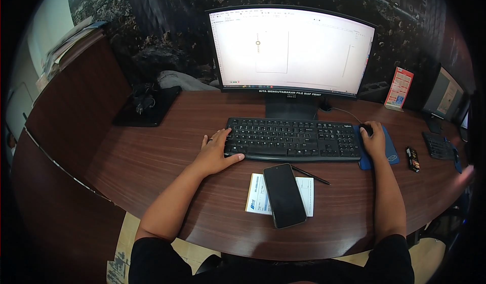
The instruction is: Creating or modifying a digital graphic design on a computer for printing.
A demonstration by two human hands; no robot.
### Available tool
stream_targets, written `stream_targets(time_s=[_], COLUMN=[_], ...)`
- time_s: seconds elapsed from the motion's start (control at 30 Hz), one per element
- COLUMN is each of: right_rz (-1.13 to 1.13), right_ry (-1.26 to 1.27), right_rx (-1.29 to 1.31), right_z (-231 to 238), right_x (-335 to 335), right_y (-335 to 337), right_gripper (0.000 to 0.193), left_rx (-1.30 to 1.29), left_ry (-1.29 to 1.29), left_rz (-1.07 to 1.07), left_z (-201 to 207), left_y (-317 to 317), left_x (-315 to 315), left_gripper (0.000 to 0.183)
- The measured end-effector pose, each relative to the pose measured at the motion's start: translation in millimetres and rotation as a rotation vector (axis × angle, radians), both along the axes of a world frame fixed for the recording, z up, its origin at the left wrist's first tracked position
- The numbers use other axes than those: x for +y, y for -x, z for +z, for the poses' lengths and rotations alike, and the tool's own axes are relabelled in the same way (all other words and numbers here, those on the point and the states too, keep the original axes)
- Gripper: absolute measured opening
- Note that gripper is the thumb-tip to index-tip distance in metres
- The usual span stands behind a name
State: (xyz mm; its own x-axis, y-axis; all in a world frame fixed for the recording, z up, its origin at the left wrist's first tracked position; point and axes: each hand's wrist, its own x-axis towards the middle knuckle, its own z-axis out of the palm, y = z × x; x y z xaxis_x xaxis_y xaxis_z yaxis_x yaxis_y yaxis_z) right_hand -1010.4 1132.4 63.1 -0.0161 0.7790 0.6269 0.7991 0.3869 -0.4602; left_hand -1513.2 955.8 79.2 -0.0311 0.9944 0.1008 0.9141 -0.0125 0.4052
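Resting left hand [216, 150] on keyboard [293, 139], right hand [374, 140] on mouse [365, 128]

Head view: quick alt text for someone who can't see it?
A person's left hand rests on a black keyboard and the right hand on a mouse before a lit monitor. A dark phone lies on a paper slip on the wooden desk.

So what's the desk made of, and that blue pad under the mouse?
The desk looks like wood or wood-look laminate: reddish-brown with grain lines and a soft sheen. The blue pad under the right hand seems soft fabric over foam, dull with no shine, though I can't be sure.
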Motion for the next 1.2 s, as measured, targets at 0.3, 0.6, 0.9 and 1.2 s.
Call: stream_targets(time_s=[0.3, 0.6, 0.9, 1.2], right_rz=[0.037, -0.035, -0.165, -0.22], right_ry=[0.014, -0.01, 0.038, 0.076], right_rx=[-0.031, -0.02, 0.009, 0.044], right_z=[1.0, 4.5, -3.6, -6.9], right_x=[-0.2, -6.5, 4.6, 5.1], right_y=[-1.4, 5.7, 4.4, -7.7], right_gripper=[0.016, 0.017, 0.024, 0.03], left_rx=[-0.021, -0.003, 0.0, -0.013], left_ry=[0.003, -0.004, -0.023, -0.033], left_rz=[-0.006, -0.001, 0.032, 0.011], left_z=[-0.9, 0.0, -1.0, -5.0], left_y=[0.6, 0.2, 1.6, -1.3], left_x=[0.0, -0.4, -3.6, 2.5], left_gripper=[0.1, 0.103, 0.097, 0.096])
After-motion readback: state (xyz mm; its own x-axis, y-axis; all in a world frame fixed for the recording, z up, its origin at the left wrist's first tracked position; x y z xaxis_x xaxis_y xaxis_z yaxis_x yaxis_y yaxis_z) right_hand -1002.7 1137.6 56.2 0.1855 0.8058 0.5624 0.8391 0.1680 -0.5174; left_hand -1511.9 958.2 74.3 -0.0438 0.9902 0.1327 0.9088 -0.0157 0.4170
